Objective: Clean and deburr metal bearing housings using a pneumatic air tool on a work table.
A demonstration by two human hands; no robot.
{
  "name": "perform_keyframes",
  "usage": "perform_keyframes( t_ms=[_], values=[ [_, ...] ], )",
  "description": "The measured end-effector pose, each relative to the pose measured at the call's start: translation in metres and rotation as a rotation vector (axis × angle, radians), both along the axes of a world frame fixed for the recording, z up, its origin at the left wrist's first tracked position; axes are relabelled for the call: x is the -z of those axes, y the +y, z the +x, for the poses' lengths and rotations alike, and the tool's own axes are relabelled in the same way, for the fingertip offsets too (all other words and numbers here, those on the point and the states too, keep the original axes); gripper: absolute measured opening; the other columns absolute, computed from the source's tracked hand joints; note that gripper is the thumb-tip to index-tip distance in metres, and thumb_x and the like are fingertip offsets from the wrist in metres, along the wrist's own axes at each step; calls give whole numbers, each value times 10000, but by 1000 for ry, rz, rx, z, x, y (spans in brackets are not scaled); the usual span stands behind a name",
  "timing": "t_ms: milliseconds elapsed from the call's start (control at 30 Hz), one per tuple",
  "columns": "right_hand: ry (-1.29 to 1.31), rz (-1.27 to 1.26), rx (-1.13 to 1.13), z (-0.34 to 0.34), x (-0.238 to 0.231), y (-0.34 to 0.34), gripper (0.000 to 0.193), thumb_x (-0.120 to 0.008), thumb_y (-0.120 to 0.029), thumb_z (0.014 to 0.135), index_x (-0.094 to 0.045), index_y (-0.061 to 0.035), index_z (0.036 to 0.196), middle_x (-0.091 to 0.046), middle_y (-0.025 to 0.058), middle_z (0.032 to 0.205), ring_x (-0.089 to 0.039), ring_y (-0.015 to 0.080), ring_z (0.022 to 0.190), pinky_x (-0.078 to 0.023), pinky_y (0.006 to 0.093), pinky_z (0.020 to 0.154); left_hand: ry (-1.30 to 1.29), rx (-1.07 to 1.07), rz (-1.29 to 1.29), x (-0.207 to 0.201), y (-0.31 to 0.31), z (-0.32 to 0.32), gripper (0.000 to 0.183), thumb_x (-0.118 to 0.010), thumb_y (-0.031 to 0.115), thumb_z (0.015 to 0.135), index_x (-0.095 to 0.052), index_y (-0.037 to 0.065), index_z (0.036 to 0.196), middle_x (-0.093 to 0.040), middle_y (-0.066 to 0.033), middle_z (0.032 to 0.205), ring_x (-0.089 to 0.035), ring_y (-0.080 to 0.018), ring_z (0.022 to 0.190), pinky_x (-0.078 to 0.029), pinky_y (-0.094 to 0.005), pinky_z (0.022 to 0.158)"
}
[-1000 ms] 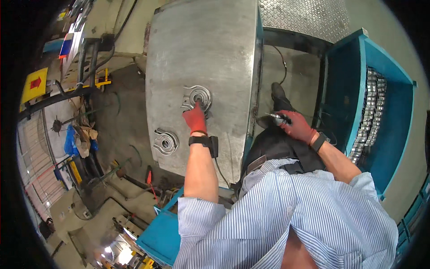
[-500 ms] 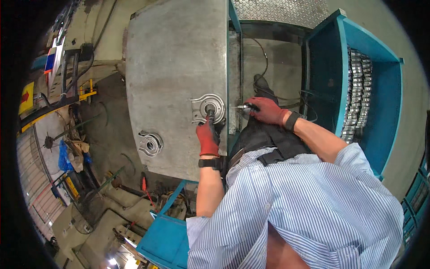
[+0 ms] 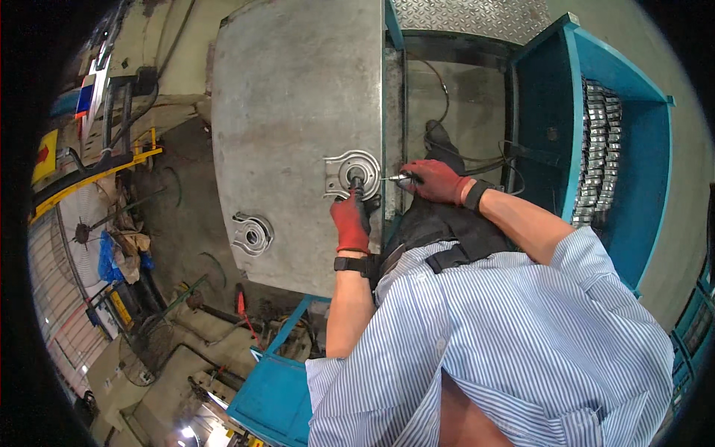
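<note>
A stamped metal bracket (image 3: 334, 173) with a round ringed centre lies flat at the right edge of the steel table (image 3: 298, 89). My left hand (image 3: 351, 222), in a red and black glove, grips it from the near side, dark fingertips over its centre hole. In my right hand (image 3: 439, 182), gloved alike, is a slim silver hand tool (image 3: 401, 177) with a thin tip. That tip points left and reaches the bracket's right rim; whether it touches I cannot tell. Another bracket-like part (image 3: 254, 235), possibly stacked, lies at the table's near left.
To the right stands a teal bin (image 3: 633, 186) holding rows of shiny metal parts (image 3: 598, 149). A thin hose (image 3: 446, 97) runs beyond my right hand. Teal framing (image 3: 279, 395) is at the lower left, with a yellow-edged rail (image 3: 97, 179) far left.
The tool in my right hand has come closer to the bracket, its thin tip now at the rim. My left hand keeps its grip. The whole view has shifted slightly.
</note>
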State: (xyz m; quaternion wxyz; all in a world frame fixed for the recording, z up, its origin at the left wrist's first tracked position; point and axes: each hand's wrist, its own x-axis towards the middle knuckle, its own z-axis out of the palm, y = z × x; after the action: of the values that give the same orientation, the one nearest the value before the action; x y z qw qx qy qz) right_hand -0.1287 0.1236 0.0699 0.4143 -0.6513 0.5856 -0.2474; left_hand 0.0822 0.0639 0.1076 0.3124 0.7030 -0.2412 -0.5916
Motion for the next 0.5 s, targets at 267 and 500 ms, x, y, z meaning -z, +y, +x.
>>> perform_keyframes(
  t_ms=[267, 500],
  values=[
    [-43, -4, 72, 4, 0, -2, 400, -677, -188, 778, -574, -41, 1136, -617, 185, 1057, -582, 382, 984, -478, 439, 841, 9, 15, 34, 4, 1, 8, 266, -688, 215, 856, -636, -43, 895, -641, -110, 751, -631, -214, 570, -538, -336, 508],
    [-26, 34, 53, 5, 1, -2, 381, -630, -202, 815, -564, -78, 1168, -614, 186, 1080, -574, 379, 1014, -465, 444, 864, 55, -48, -1, -10, 0, -4, 265, -673, 109, 838, -504, -84, 902, -607, -137, 739, -625, -242, 535, -546, -371, 480]
  ],
)
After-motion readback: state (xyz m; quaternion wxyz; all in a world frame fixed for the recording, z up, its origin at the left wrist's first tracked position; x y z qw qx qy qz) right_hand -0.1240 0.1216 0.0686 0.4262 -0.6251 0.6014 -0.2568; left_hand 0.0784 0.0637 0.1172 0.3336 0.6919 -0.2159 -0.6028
